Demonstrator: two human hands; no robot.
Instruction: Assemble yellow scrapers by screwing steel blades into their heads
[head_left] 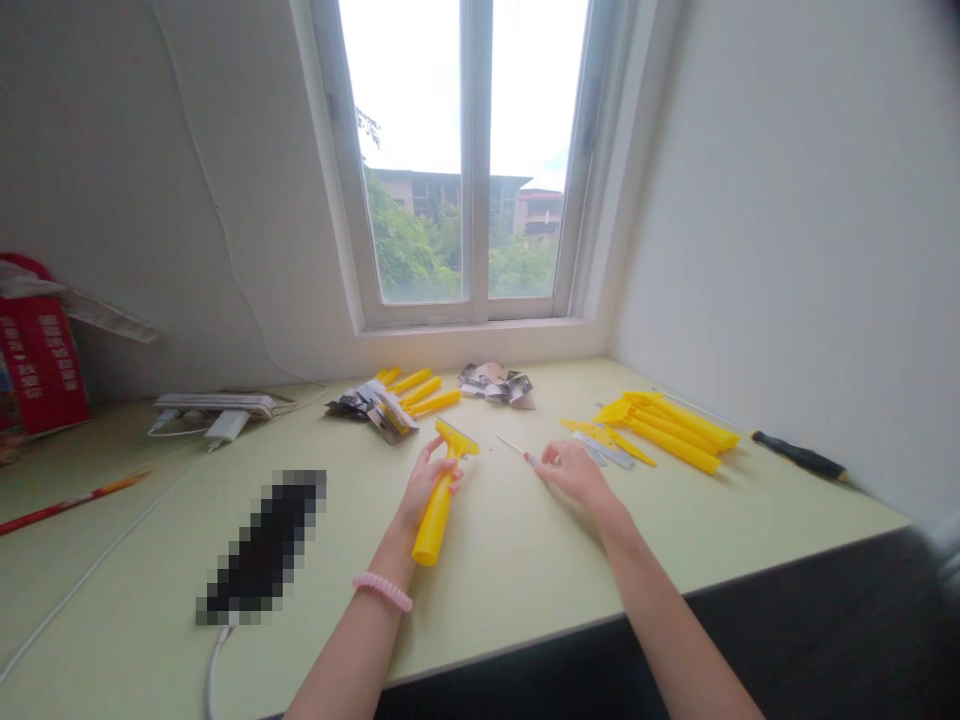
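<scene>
My left hand [427,482] is shut around a yellow plastic scraper [439,520], with its wide head up and its handle pointing toward me. My right hand [574,472] pinches a thin metal pin tool [511,445], whose tip points left toward the scraper head. The two are apart. To the right of my right hand lie several yellow scraper parts [671,430] and some metal blades [604,448]. Beyond my hands are several yellow handles [420,392], partly hidden behind a heap of printed packets [373,408]. A second heap of packets [495,385] lies near the window.
A pale green desk [480,570] ends at a dark front edge. A black-handled screwdriver [799,455] lies at the right wall. On the left are a power strip [214,405], a red box [41,360], a pencil [71,503] and a pixelated dark object [262,545] with a white cable.
</scene>
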